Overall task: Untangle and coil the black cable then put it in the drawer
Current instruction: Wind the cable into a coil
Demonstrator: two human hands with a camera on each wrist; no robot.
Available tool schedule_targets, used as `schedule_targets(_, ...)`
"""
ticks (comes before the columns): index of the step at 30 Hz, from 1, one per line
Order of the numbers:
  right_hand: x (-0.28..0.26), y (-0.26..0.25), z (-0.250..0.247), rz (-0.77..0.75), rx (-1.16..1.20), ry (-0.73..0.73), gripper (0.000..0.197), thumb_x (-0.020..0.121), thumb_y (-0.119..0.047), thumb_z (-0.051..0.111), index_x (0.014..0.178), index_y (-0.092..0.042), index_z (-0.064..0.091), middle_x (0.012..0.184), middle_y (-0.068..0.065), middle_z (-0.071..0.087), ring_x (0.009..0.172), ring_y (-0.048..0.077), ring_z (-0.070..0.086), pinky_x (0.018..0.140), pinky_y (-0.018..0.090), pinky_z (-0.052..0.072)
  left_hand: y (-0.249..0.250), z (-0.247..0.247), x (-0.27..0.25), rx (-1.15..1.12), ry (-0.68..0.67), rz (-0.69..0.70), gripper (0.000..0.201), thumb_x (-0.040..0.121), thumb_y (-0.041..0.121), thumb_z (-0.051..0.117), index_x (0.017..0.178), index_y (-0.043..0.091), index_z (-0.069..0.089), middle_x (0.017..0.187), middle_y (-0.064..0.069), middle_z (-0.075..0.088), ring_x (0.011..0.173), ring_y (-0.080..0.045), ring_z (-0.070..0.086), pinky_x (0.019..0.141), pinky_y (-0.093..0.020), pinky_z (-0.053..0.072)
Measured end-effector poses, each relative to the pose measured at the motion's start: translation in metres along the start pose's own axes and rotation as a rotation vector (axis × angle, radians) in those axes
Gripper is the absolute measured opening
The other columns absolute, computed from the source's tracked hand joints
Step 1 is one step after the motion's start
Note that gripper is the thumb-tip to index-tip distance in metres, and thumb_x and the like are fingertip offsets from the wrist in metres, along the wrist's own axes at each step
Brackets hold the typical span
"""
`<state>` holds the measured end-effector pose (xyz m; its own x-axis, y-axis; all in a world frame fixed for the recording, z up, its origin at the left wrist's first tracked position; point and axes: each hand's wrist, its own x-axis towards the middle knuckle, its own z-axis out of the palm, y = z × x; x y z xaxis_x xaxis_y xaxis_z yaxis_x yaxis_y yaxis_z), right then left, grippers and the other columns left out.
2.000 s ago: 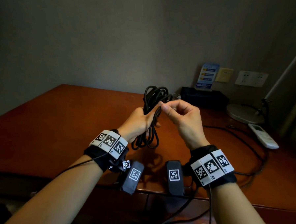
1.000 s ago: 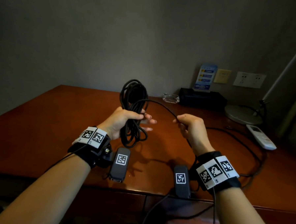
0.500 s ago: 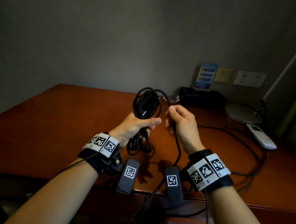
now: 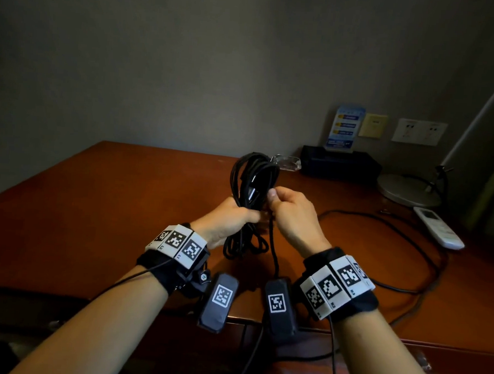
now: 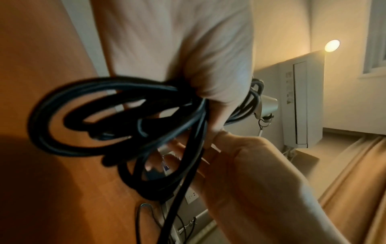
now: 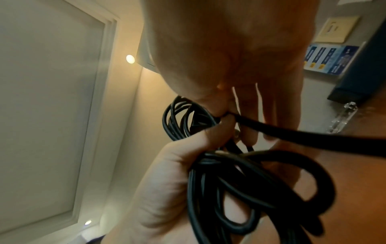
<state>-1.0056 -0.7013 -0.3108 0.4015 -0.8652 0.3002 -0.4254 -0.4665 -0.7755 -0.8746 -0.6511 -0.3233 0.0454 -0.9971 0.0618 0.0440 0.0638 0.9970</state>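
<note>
The black cable [image 4: 253, 175] is gathered into a bundle of several loops, held upright above the wooden desk [image 4: 96, 207]. My left hand [image 4: 232, 217] grips the bundle round its middle, with loops sticking out above and below the fist. My right hand [image 4: 291, 215] pinches a loose strand against the bundle, right beside the left hand. The free strand [image 4: 273, 254] hangs down from the right hand past the desk edge. The left wrist view shows the loops [image 5: 108, 115] fanned out of the fist. The right wrist view shows the pinched strand [image 6: 292, 137]. No drawer is identifiable.
A white remote [image 4: 438, 228] and a round lamp base [image 4: 408, 189] stand at the desk's right. A black box [image 4: 338, 163] with a blue card sits at the back by the wall sockets [image 4: 419, 131]. Another dark cable [image 4: 408, 244] loops across the desk's right side.
My right hand has moved in to the bundle and now pinches the strand against it. The hands drew apart and came together again over the last two seconds, adding a loop.
</note>
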Motion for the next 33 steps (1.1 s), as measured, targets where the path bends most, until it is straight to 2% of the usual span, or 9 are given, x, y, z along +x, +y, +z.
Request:
schedule_targets(4,0.009,0.006,0.0,-0.045,-0.099,0.044,0.029,0.096,-0.045,0.044,0.088,-0.03,0.067,0.093,0.001,0.063,0.105,0.027,0.051,0.09,0.039,0.041,0.006,0.001,-0.002,-0.063,-0.025,0.035,0.031,0.087,-0.015,0.055,0.108,0.005,0.065,0.093,-0.014,0.07,0.08,-0.024,0.071,0.071,-0.036,0.06)
schedule_targets(8,0.006,0.005,-0.003,0.001,0.09,0.079,0.022,0.091,-0.048,0.055,0.083,-0.036,0.072,0.076,-0.01,0.072,0.077,0.011,0.068,0.088,0.055,0.051,0.009,0.003,-0.002,-0.098,-0.045,0.021,0.03,0.087,-0.015,0.057,0.108,0.005,0.063,0.081,-0.017,0.069,0.07,-0.033,0.067,0.068,-0.045,0.06)
schedule_targets(14,0.007,0.006,-0.001,0.01,0.089,0.237,0.006,0.075,-0.049,0.073,0.07,-0.046,0.071,0.076,-0.022,0.071,0.089,0.007,0.067,0.092,0.052,0.047,0.009,0.002,-0.004,-0.142,-0.064,-0.126,0.026,0.085,-0.011,0.061,0.107,0.003,0.066,0.062,-0.013,0.056,0.05,-0.019,0.057,0.056,-0.034,0.055)
schedule_targets(17,0.005,0.007,0.002,-0.012,0.12,0.292,0.013,0.075,-0.039,0.079,0.068,-0.033,0.07,0.074,-0.016,0.07,0.081,0.004,0.063,0.086,0.042,0.05,0.007,-0.001,-0.001,-0.129,-0.014,-0.174,0.015,0.085,-0.005,0.065,0.098,0.0,0.067,0.056,-0.01,0.053,0.047,-0.02,0.055,0.058,-0.037,0.054)
schedule_targets(19,0.003,0.01,0.005,-0.037,0.184,0.288,0.011,0.082,-0.034,0.075,0.083,-0.026,0.067,0.079,-0.011,0.067,0.078,0.004,0.061,0.078,0.032,0.051,0.008,0.0,-0.001,-0.133,0.029,-0.189,0.008,0.083,0.001,0.068,0.09,-0.002,0.065,0.057,-0.01,0.054,0.049,-0.022,0.056,0.064,-0.038,0.052)
schedule_targets(23,0.006,0.025,0.011,0.123,0.391,0.063,0.023,0.096,-0.043,0.053,0.094,-0.023,0.062,0.091,0.001,0.071,0.087,0.02,0.07,0.089,0.051,0.054,0.021,-0.002,0.0,-0.263,0.145,-0.159,0.015,0.088,0.007,0.066,0.074,0.003,0.067,0.054,-0.005,0.053,0.048,-0.019,0.057,0.059,-0.034,0.056)
schedule_targets(26,0.001,0.027,0.013,0.182,0.35,-0.111,0.044,0.102,-0.046,0.038,0.096,-0.015,0.068,0.092,0.004,0.074,0.09,0.021,0.071,0.09,0.043,0.05,0.031,-0.005,0.009,-0.273,0.331,-0.07,0.012,0.088,0.012,0.068,0.083,0.003,0.063,0.058,-0.004,0.056,0.048,-0.019,0.061,0.063,-0.036,0.058)
schedule_targets(29,-0.007,0.021,0.016,0.255,0.431,-0.261,0.055,0.102,-0.051,0.03,0.101,-0.01,0.067,0.091,0.012,0.075,0.091,0.028,0.071,0.093,0.043,0.05,0.038,-0.003,0.016,-0.29,0.539,0.036,0.01,0.09,0.008,0.065,0.087,0.002,0.059,0.061,-0.005,0.055,0.045,-0.018,0.063,0.053,-0.03,0.056)
schedule_targets(33,-0.014,0.01,0.016,0.332,0.558,-0.462,0.062,0.101,-0.055,0.025,0.109,-0.005,0.06,0.086,0.016,0.072,0.071,0.021,0.07,0.074,0.033,0.056,0.04,-0.006,0.022,-0.327,0.791,0.126,0.014,0.093,0.007,0.061,0.104,0.005,0.052,0.077,-0.003,0.06,0.047,-0.004,0.065,0.046,-0.018,0.052)
